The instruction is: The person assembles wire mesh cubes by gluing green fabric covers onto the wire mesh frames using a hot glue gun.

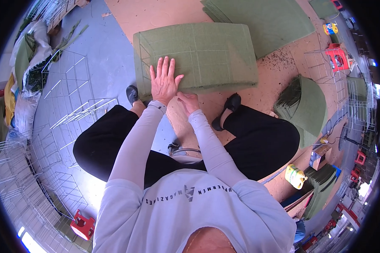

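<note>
The green-covered wire frame (215, 52) sits directly in front of the person, beyond the feet, straddling the grey floor (109, 50) on its left and the brown board (287, 69) on its right. Its form is a broad oblong; the long axis runs left to right across the person's front, with the right end set slightly farther away than the left. The broad face is turned up, and pale wires show through the green as a grid. A long side, with a darker green band along it, faces the person. The left hand (165, 84) lies flat on the cover, left of its middle, fingers spread and pointing away from the body, thumb out to the right. The right hand (188, 102) is at the near long edge, fingers curled; whether it pinches the cover cannot be told. The two hands are close together, the right just beside the left wrist. A black shoe (132, 93) stands near the left end, another (232, 102) below the right half. Beyond the frame's far right corner lie large green sheets (274, 25); dark crumbs are scattered on the board below them. Farther right is a stack of curved green pieces (310, 103). Bare wire frames (70, 80) stand on the left, and a red stool (83, 224) at lower left. A yellow jug (295, 176) stands at lower right.
</note>
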`<state>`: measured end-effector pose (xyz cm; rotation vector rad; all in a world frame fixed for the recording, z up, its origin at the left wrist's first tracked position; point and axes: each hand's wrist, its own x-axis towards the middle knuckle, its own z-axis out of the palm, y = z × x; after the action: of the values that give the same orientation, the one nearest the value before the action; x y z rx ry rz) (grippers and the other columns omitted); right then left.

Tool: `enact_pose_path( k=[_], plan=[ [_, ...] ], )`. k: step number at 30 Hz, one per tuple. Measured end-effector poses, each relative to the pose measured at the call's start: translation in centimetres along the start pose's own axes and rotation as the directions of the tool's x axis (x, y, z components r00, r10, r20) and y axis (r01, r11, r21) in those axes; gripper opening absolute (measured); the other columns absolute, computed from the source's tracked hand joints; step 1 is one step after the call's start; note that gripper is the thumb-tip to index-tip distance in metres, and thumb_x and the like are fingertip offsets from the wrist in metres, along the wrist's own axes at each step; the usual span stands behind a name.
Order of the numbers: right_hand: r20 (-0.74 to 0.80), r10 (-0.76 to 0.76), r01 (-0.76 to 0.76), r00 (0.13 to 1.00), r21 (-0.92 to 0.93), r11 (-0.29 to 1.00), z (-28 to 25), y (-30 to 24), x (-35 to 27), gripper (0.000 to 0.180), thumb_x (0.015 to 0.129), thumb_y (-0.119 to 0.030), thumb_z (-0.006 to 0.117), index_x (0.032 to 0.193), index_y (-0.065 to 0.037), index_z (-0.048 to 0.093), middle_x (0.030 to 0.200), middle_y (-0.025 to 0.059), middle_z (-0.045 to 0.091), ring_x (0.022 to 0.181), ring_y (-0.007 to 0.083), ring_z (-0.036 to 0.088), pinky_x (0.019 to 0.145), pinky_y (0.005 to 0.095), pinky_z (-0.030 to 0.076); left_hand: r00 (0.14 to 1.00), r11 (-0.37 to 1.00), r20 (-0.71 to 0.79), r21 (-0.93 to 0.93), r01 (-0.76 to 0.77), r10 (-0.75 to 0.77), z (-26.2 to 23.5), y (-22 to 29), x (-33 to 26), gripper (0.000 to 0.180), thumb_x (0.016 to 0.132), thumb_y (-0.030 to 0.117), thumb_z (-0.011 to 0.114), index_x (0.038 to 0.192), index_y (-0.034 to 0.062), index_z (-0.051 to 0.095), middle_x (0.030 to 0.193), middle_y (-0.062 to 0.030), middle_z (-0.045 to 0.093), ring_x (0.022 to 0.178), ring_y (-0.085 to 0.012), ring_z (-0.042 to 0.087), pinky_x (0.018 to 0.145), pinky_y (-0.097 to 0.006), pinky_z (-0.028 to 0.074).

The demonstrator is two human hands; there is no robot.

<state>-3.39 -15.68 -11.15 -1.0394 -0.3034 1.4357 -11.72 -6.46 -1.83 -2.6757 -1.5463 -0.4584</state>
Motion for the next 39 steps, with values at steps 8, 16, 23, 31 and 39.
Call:
enact_pose_path(
  k=[8, 16, 23, 31, 39],
  plan=[
    [-0.052, -0.075, 0.069, 0.996, -0.112, 0.991, -0.4, -0.7, 0.8, 0.008, 0.078, -0.012, 0.071, 0.081, -0.005, 0.07, 0.074, 0.0037, 0.068, 0.066, 0.0093, 0.057, 0.06, 0.0244, 0.039, 1.0, 0.999, -0.015, -0.029, -0.028, 0.027, -0.1, 0.0, 0.0, 0.064, 0.089, 0.051, 0.044, 0.136, 0.0092, 0.04, 0.14, -0.0107, 0.038, 0.133, -0.0286, 0.03, 0.107, -0.054, 0.022],
    [-0.004, -0.157, 0.156, 0.988, -0.048, 0.987, -0.9, 0.1, 2.0, 0.009, 0.077, -0.007, 0.072, 0.084, -0.008, 0.068, 0.073, -0.0008, 0.066, 0.06, 0.0073, 0.056, 0.053, 0.0232, 0.038, 0.998, 0.988, -0.047, -0.149, -0.046, 0.039, -0.8, 1.3, 0.4, 0.066, 0.089, 0.051, 0.044, 0.135, 0.0042, 0.039, 0.142, -0.0126, 0.036, 0.135, -0.0299, 0.027, 0.109, -0.053, 0.02],
    [-0.011, -0.116, 0.115, 0.993, -0.063, 0.991, -2.0, 0.6, 1.6, 0.009, 0.076, -0.009, 0.074, 0.082, -0.006, 0.068, 0.071, -0.0011, 0.064, 0.061, 0.007, 0.055, 0.052, 0.0236, 0.037, 0.995, 0.994, 0.037, -0.067, -0.087, 0.09, 0.3, 2.8, 1.0, 0.068, 0.087, 0.054, 0.044, 0.138, 0.0091, 0.037, 0.145, -0.0116, 0.033, 0.136, -0.0296, 0.025, 0.109, -0.053, 0.02],
    [-0.123, -0.099, 0.09, 0.988, -0.075, 0.993, -2.0, -2.2, 0.3, 0.007, 0.076, -0.009, 0.073, 0.075, -0.005, 0.068, 0.072, 0.0018, 0.066, 0.062, 0.0084, 0.053, 0.058, 0.0245, 0.039, 0.993, 0.993, 0.04, -0.031, -0.111, 0.113, 0.0, 2.8, 0.9, 0.068, 0.087, 0.054, 0.044, 0.14, 0.0105, 0.036, 0.145, -0.0101, 0.033, 0.136, -0.0286, 0.025, 0.109, -0.053, 0.019],
    [-0.105, -0.167, 0.162, 0.98, -0.058, 0.985, -2.2, -1.3, 1.4, 0.002, 0.079, -0.006, 0.067, 0.077, -0.006, 0.068, 0.072, 0.0001, 0.065, 0.062, 0.0069, 0.053, 0.057, 0.0243, 0.039, 0.986, 0.987, 0.056, -0.017, -0.158, 0.158, 0.1, 3.2, 0.3, 0.073, 0.085, 0.06, 0.042, 0.139, 0.0105, 0.038, 0.145, -0.0103, 0.032, 0.137, -0.0282, 0.025, 0.109, -0.055, 0.018]
  ],
)
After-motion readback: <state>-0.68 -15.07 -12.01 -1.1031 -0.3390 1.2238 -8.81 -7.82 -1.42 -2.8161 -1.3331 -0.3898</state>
